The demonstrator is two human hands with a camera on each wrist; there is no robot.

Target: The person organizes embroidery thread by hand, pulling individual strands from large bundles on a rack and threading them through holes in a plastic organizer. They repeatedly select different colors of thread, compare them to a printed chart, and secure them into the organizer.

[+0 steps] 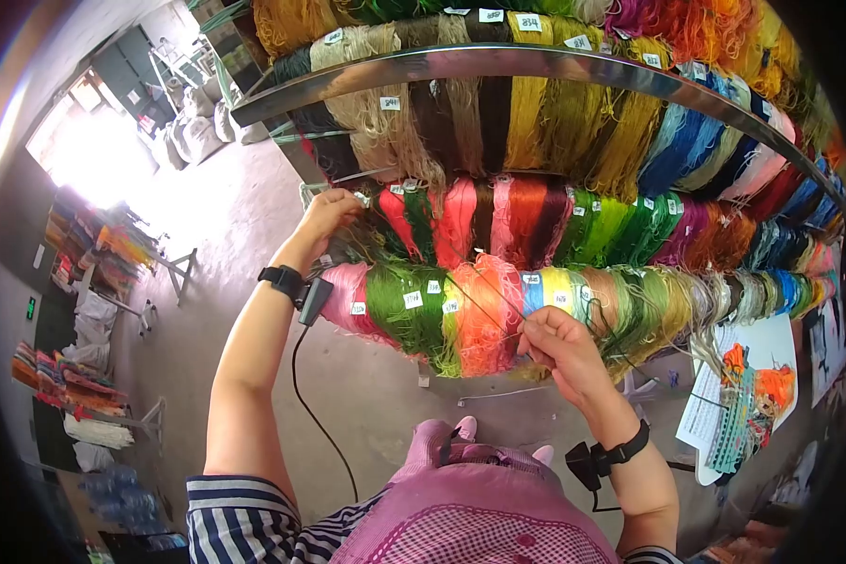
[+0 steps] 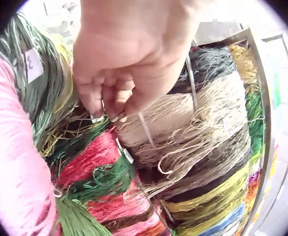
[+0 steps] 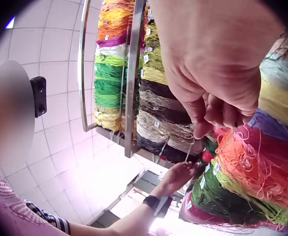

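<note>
1. Head view: "834" can be read on a white tag (image 1: 529, 23) on the upper hanks, and "841" on a lower tag (image 1: 390, 103); the markings on most other labels are too small to be read surely.
2. A thin, dark green thread (image 3: 228, 139) is seen at the right hand (image 1: 556, 343), stretched over the coral-orange hank (image 1: 484, 348) in the front row.
3. The thread is pinched between the right hand's thumb and curled fingers.
4. The left hand (image 1: 334, 216) is held at the far end of the middle row, fingers bent in beside dark green strands (image 2: 92, 130); whether anything is grasped cannot be told.
5. Below it, a pink hank (image 1: 346, 287) and a green hank (image 1: 395, 324) are hung side by side, both tagged.
</note>
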